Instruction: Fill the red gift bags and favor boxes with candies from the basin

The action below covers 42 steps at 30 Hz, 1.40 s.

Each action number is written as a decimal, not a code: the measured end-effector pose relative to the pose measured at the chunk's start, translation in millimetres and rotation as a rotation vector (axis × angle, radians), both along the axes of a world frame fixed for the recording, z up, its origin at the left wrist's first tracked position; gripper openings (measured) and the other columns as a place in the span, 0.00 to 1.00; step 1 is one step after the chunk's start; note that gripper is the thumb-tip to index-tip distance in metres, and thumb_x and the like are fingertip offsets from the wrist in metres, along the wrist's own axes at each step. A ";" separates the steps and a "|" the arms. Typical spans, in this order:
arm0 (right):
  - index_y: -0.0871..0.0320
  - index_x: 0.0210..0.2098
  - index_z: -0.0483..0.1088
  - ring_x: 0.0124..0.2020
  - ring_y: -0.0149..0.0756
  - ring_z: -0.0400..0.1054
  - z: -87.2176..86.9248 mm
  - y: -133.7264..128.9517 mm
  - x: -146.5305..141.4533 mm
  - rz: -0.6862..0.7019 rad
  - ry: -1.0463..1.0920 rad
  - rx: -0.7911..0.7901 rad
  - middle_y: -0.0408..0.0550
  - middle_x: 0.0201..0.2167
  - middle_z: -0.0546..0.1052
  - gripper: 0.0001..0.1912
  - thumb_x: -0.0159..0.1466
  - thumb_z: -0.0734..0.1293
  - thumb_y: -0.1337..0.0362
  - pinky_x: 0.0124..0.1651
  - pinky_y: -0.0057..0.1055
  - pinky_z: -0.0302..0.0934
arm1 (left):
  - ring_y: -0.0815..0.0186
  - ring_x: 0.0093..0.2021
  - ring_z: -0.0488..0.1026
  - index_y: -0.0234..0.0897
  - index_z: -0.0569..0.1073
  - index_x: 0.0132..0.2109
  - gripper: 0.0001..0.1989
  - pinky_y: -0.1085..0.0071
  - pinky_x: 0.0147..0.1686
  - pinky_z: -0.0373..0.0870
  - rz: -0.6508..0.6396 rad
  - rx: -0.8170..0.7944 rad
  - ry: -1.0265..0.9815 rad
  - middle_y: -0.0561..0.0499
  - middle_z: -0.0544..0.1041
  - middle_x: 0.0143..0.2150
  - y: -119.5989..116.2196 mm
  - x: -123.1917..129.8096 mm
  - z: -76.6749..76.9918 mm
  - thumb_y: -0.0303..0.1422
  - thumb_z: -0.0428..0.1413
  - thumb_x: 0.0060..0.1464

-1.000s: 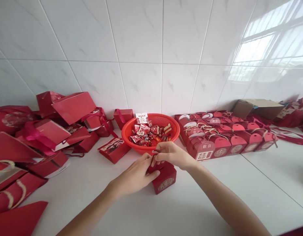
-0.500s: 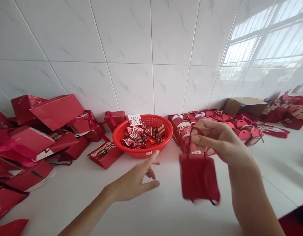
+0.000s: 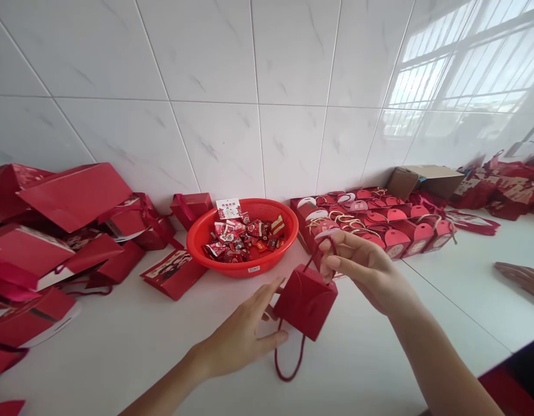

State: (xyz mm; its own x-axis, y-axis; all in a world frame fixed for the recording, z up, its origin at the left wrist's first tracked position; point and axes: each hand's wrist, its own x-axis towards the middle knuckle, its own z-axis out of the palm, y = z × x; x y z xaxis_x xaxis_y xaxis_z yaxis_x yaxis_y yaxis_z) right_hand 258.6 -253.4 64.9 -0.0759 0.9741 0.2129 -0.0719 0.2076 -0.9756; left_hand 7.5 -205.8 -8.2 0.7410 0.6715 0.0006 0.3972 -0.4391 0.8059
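Observation:
A small red box (image 3: 306, 301) with dark red cord handles hangs tilted over the white table. One cord is pinched between the fingers of my right hand (image 3: 358, 263), and the other loops down below the box. My left hand (image 3: 245, 329) is beside the box's left side with thumb and fingers spread; some fingertips are hidden behind the box, and whether they touch it I cannot tell. Behind the hands stands a red plastic basket (image 3: 249, 270) holding wrapped candies (image 3: 232, 234) and a white printed card (image 3: 229, 209).
Red boxes (image 3: 76, 196) are piled at the left. Rows of red boxes (image 3: 397, 237) stand right of the basket, with a brown carton (image 3: 423, 179) and red bags (image 3: 510, 190) beyond. Another person's hand (image 3: 520, 277) rests on the table (image 3: 458, 341) at the right edge.
My right hand has carried the red box leftward to my left hand, and the box has turned and tilted. The view has shifted slightly right. The other person's hand shows more.

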 end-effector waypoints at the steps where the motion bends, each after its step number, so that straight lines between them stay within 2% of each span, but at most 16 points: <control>1: 0.56 0.40 0.70 0.30 0.35 0.71 -4.5 2.0 -1.0 0.001 0.000 -0.015 0.46 0.31 0.76 0.16 0.60 0.74 0.54 0.37 0.34 0.67 | 0.52 0.60 0.67 0.53 0.49 0.73 0.42 0.54 0.56 0.71 0.037 0.001 -0.001 0.43 0.62 0.70 1.6 -0.6 -1.5 0.38 0.59 0.57; 3: 0.56 0.42 0.70 0.32 0.36 0.72 -14.7 5.9 -2.1 -0.004 -0.010 -0.048 0.47 0.33 0.77 0.18 0.60 0.74 0.53 0.40 0.35 0.68 | 0.52 0.59 0.69 0.51 0.49 0.73 0.41 0.54 0.55 0.71 0.092 -0.019 0.004 0.42 0.60 0.70 4.8 -1.4 -5.4 0.40 0.58 0.58; 6: 0.56 0.44 0.69 0.34 0.37 0.73 -28.0 9.0 -1.7 -0.019 -0.029 -0.081 0.48 0.33 0.77 0.20 0.60 0.74 0.52 0.43 0.36 0.67 | 0.57 0.50 0.74 0.47 0.46 0.74 0.41 0.54 0.51 0.74 0.131 -0.131 0.014 0.39 0.66 0.65 9.7 -1.3 -14.3 0.42 0.56 0.60; 7: 0.56 0.44 0.69 0.34 0.36 0.73 -31.2 9.2 -1.4 -0.018 -0.034 -0.092 0.48 0.33 0.78 0.20 0.60 0.74 0.52 0.43 0.36 0.67 | 0.58 0.50 0.74 0.45 0.45 0.74 0.42 0.54 0.52 0.73 0.129 -0.173 0.009 0.39 0.68 0.62 11.2 -0.8 -18.0 0.42 0.56 0.60; 11: 0.56 0.46 0.68 0.32 0.34 0.72 -39.7 8.8 -1.3 0.015 -0.052 -0.132 0.47 0.34 0.78 0.21 0.61 0.73 0.51 0.42 0.35 0.67 | 0.55 0.60 0.68 0.42 0.47 0.73 0.45 0.54 0.56 0.69 0.104 -0.298 -0.086 0.40 0.72 0.58 16.6 4.3 -31.1 0.40 0.61 0.56; 13: 0.56 0.47 0.67 0.31 0.33 0.71 -43.0 8.7 -2.2 0.018 -0.068 -0.139 0.46 0.33 0.76 0.23 0.60 0.74 0.50 0.41 0.35 0.67 | 0.56 0.56 0.71 0.40 0.50 0.72 0.43 0.56 0.54 0.70 0.110 -0.350 -0.165 0.43 0.75 0.51 18.4 7.2 -32.2 0.40 0.62 0.55; 16: 0.56 0.45 0.67 0.31 0.33 0.70 -46.6 7.4 -4.4 0.025 -0.106 -0.115 0.45 0.31 0.75 0.22 0.60 0.73 0.50 0.39 0.34 0.66 | 0.60 0.45 0.76 0.39 0.60 0.67 0.36 0.58 0.51 0.71 0.164 -0.404 -0.295 0.49 0.77 0.40 18.6 8.1 -20.6 0.41 0.62 0.56; 18: 0.56 0.43 0.67 0.31 0.33 0.69 -46.9 4.9 -6.6 0.062 -0.165 -0.082 0.44 0.31 0.74 0.19 0.61 0.73 0.51 0.37 0.32 0.66 | 0.59 0.48 0.76 0.39 0.65 0.63 0.31 0.59 0.52 0.71 0.177 -0.430 -0.378 0.48 0.78 0.43 16.3 5.4 -5.9 0.41 0.63 0.55; 21: 0.56 0.45 0.70 0.35 0.35 0.69 -44.9 -0.8 -12.6 0.146 -0.280 -0.061 0.46 0.34 0.75 0.19 0.59 0.75 0.56 0.37 0.31 0.67 | 0.55 0.57 0.73 0.38 0.70 0.60 0.26 0.58 0.58 0.69 0.098 -0.434 -0.461 0.43 0.79 0.52 9.0 -0.8 15.0 0.41 0.62 0.57; 24: 0.56 0.45 0.70 0.38 0.37 0.70 -44.1 -6.4 -23.5 0.185 -0.374 -0.065 0.46 0.38 0.76 0.21 0.55 0.77 0.61 0.39 0.31 0.68 | 0.54 0.62 0.70 0.39 0.70 0.63 0.25 0.57 0.62 0.67 0.023 -0.328 -0.424 0.42 0.76 0.59 -1.3 -5.3 25.0 0.40 0.59 0.61; 26: 0.56 0.43 0.70 0.35 0.35 0.71 -46.1 -8.9 -32.9 0.189 -0.383 -0.074 0.44 0.36 0.76 0.17 0.56 0.75 0.65 0.37 0.31 0.68 | 0.55 0.63 0.69 0.42 0.69 0.65 0.24 0.57 0.64 0.65 -0.013 -0.187 -0.344 0.44 0.73 0.63 -7.6 -6.1 26.6 0.38 0.57 0.63; 29: 0.56 0.39 0.66 0.29 0.32 0.72 -52.9 -10.2 -47.2 0.153 -0.318 -0.095 0.42 0.31 0.75 0.08 0.61 0.69 0.69 0.32 0.29 0.67 | 0.57 0.62 0.69 0.43 0.66 0.67 0.25 0.58 0.62 0.68 -0.080 0.058 -0.274 0.45 0.73 0.62 -13.1 -5.2 26.4 0.34 0.55 0.64; 33: 0.55 0.39 0.63 0.27 0.32 0.73 -61.2 -9.6 -59.5 0.165 -0.203 -0.081 0.43 0.33 0.75 0.11 0.60 0.69 0.69 0.29 0.29 0.68 | 0.58 0.60 0.69 0.41 0.65 0.67 0.25 0.60 0.58 0.71 -0.124 0.293 -0.278 0.45 0.75 0.59 -13.5 -4.1 25.5 0.30 0.54 0.64; 38: 0.53 0.47 0.62 0.30 0.33 0.72 -60.5 -7.6 -66.6 0.210 -0.098 -0.019 0.44 0.37 0.76 0.22 0.57 0.73 0.65 0.30 0.29 0.69 | 0.57 0.60 0.68 0.40 0.63 0.68 0.26 0.58 0.59 0.70 -0.132 0.439 -0.271 0.43 0.75 0.59 -11.3 -6.2 26.2 0.32 0.55 0.65; 40: 0.54 0.46 0.62 0.30 0.32 0.72 -59.8 -5.1 -70.2 0.162 -0.055 -0.021 0.43 0.36 0.76 0.20 0.59 0.73 0.63 0.30 0.29 0.69 | 0.56 0.61 0.68 0.41 0.62 0.69 0.28 0.57 0.59 0.70 -0.144 0.473 -0.268 0.44 0.75 0.60 -11.2 -6.9 26.8 0.33 0.56 0.64; 42: 0.55 0.43 0.64 0.29 0.31 0.71 -59.9 -1.7 -73.3 0.087 -0.036 -0.023 0.42 0.33 0.75 0.12 0.62 0.70 0.62 0.31 0.29 0.69 | 0.56 0.60 0.69 0.42 0.62 0.69 0.29 0.59 0.58 0.71 -0.142 0.519 -0.263 0.44 0.75 0.60 -11.6 -6.5 26.2 0.33 0.57 0.63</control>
State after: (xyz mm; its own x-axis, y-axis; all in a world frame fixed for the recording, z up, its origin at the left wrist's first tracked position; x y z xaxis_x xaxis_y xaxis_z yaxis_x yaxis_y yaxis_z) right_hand 185.3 -255.1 5.1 -0.1672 0.9681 0.1866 -0.0537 0.1800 -0.9822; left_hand 1.0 -217.4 18.0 0.7541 0.4289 0.4973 0.1222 -0.8357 0.5355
